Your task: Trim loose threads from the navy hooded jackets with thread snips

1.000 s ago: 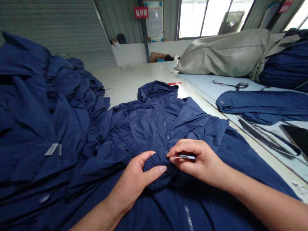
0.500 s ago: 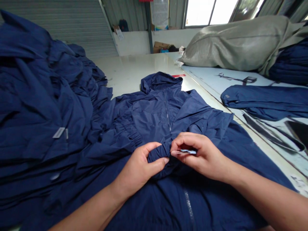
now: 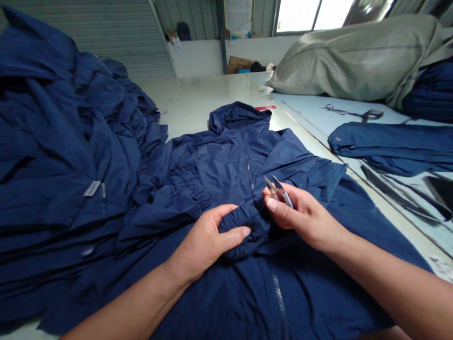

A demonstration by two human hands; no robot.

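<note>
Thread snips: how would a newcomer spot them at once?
Find the navy jacket spread mid-table. Beside its zip, the right hand pinches the thread snips. Their two pointed silver blades stand out against the blue cloth.

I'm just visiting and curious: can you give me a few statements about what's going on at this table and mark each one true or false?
1. The right hand holds small thread snips, blades pointing up and away from the person. True.
2. The left hand lies flat and empty on the table. False: it grips a gathered fold of the navy jacket.
3. A pile of navy garments is heaped to the left of the jacket. True.
4. The grey sack sits on top of that left pile. False: it lies on the far right, beyond the jacket.
5. The snips' blades are shut tight. False: the tips stand apart.
</note>
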